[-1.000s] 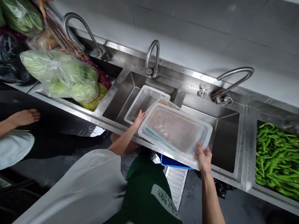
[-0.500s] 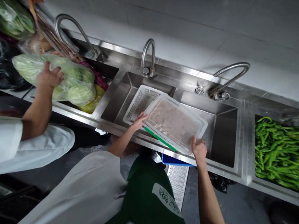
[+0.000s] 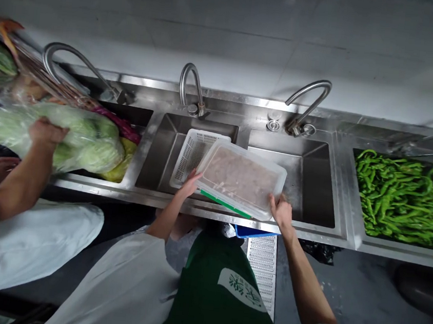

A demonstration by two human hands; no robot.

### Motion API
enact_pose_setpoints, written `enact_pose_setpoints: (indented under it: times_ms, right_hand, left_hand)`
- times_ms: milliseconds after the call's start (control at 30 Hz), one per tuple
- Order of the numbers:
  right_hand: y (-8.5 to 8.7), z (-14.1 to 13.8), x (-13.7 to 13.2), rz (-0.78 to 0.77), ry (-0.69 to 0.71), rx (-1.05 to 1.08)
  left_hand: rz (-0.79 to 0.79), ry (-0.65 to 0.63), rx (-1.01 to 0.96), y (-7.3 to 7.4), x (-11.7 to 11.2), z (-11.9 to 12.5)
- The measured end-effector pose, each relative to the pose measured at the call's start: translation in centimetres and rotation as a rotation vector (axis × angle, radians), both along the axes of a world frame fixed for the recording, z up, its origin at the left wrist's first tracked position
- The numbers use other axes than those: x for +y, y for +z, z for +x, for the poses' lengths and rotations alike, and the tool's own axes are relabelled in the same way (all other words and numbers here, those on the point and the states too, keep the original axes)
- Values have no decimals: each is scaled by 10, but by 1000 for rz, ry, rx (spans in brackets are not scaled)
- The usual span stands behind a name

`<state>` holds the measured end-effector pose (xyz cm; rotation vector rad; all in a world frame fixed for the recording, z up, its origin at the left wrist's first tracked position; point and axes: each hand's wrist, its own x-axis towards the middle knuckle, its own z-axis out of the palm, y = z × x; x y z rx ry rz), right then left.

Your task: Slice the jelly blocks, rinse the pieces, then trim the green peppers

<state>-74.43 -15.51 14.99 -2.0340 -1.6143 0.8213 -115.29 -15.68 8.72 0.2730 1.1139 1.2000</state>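
A lidded clear plastic food container (image 3: 240, 177) with pale brownish contents and a green clip along its near side lies tilted over the divider between two sink basins. My left hand (image 3: 190, 184) grips its left corner, and my right hand (image 3: 281, 211) grips its right end, thumb on top. The fingers underneath are hidden. Partly beneath the container, a white perforated basket (image 3: 192, 152) stands in the middle basin (image 3: 165, 156).
At left, a co-worker's hand (image 3: 45, 133) holds a plastic bag of green vegetables (image 3: 87, 135) over another basin. Green chili peppers (image 3: 398, 201) fill the far-right basin. Curved faucets (image 3: 311, 105) rise along the back. A blue tray (image 3: 253, 232) sits below the counter edge.
The view has turned, so the sinks appear shifted left. Both my hands keep hold of the container, which stays about where it was. The co-worker's hand now clutches the bag.
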Motion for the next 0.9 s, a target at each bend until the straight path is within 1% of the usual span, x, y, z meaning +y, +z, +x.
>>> enact_pose_setpoints:
  times_ms: [67,133,233,367,467,567,667,733,800,867,900]
  right_hand:
    - [1,-6,-1,7,45,-66]
    - [1,-11,-3,-4,44,-130]
    - [-1,-15,-8,-17,-11,-177]
    - [-11,-12,-13,-11,-135,-70]
    - [-25,-8,-1,-73,-172,59]
    - [-37,-5,21,-173,-195,209]
    - [-45,-1,40,-237,-238,245]
    - [-46,3,47,-260,-205,242]
    - [-45,8,51,-260,-119,196]
    - [-43,9,51,-255,-57,101]
    - [-42,8,50,-251,-48,56]
  left_hand:
    - [22,49,16,-2,-1,-2]
    - [15,73,20,-4,-2,-3]
    - [-14,86,44,-5,-2,-3]
    - [-6,72,78,-1,0,-3]
    - [5,21,92,4,3,-8]
    - [-31,-52,134,7,8,-13]
    - [-88,-68,233,6,8,-11]
    - [-83,-40,323,4,4,-7]
    - [-34,-29,412,2,-1,-3]
    - [27,-62,508,1,-6,0]
    - [53,-85,565,1,-7,1]
